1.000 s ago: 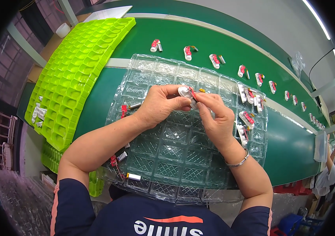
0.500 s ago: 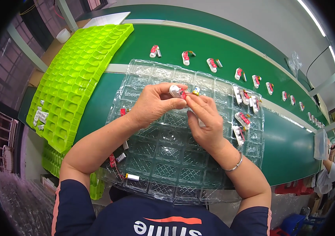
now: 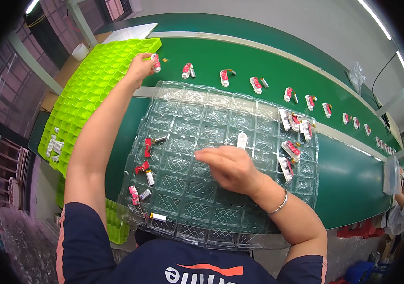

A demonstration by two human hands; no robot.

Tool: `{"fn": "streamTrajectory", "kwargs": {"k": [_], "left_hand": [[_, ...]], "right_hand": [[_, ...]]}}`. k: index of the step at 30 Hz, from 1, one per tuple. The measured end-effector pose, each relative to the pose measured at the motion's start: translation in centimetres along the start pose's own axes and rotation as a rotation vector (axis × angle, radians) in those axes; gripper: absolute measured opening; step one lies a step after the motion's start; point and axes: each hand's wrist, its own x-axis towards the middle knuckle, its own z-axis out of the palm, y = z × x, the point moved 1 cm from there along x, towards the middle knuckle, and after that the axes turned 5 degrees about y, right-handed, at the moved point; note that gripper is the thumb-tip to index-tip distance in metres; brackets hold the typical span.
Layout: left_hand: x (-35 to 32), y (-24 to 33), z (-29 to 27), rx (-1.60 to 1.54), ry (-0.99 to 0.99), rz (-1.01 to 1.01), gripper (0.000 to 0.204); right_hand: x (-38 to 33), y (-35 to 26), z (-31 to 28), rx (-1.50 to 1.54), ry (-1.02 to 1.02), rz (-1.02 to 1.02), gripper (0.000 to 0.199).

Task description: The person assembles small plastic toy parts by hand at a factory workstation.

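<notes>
**One hand at the belt, one on the tray**

A worker's left hand (image 3: pixel 141 67) stretches to the far side of the green conveyor belt (image 3: pixel 268 64), fingers pinched around a small red-and-white part (image 3: pixel 156 63) at the head of a line of like parts (image 3: pixel 256 84) spaced along the belt. The part sits at the belt's near edge, just beside the corner of a lime-green compartment tray (image 3: pixel 88 90), apparently so that it joins the row at even spacing.

The right hand (image 3: pixel 228 166) lies low over a clear plastic blister tray (image 3: pixel 197 120) that covers the table in front of the worker. Its fingers are loosely extended and appear to hold nothing, the fingertips close to a small white piece (image 3: pixel 241 140) resting in one pocket; whether they touch it cannot be told. The hand's weight likely keeps the light tray from sliding.

More red-and-white parts (image 3: pixel 147 146) sit in pockets along the tray's left side, and another cluster (image 3: pixel 294 124) fills pockets at its right, within easy reach of either hand. A few pale pieces (image 3: pixel 52 146) lie in the green tray's near cells.
</notes>
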Motion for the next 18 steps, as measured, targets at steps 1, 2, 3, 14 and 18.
{"fn": "streamTrajectory", "kwargs": {"k": [1, 2, 3, 14, 18], "left_hand": [[0.6, -0.5, 0.1, 0.101, 0.021, -0.031, 0.039], [1.2, -1.1, 0.2, 0.202, 0.043, -0.061, 0.039], [2.0, -1.9, -0.1, 0.272, 0.069, -0.065, 0.035], [3.2, -2.4, 0.4, 1.298, 0.228, 0.483, 0.027], [-4.5, 4.0, 7.0, 0.797, 0.019, 1.243, 0.030]], "right_hand": [[-0.2, -0.1, 0.1, 0.043, -0.037, 0.007, 0.040], [-0.3, -0.1, 0.2, 0.086, -0.073, 0.014, 0.039], [0.0, -0.2, 0.3, 0.093, -0.060, -0.007, 0.038], [-0.2, -0.7, 0.2, 0.131, -0.085, -0.014, 0.034], [-0.6, -0.2, 0.0, 0.117, -0.075, -0.011, 0.034]]}}
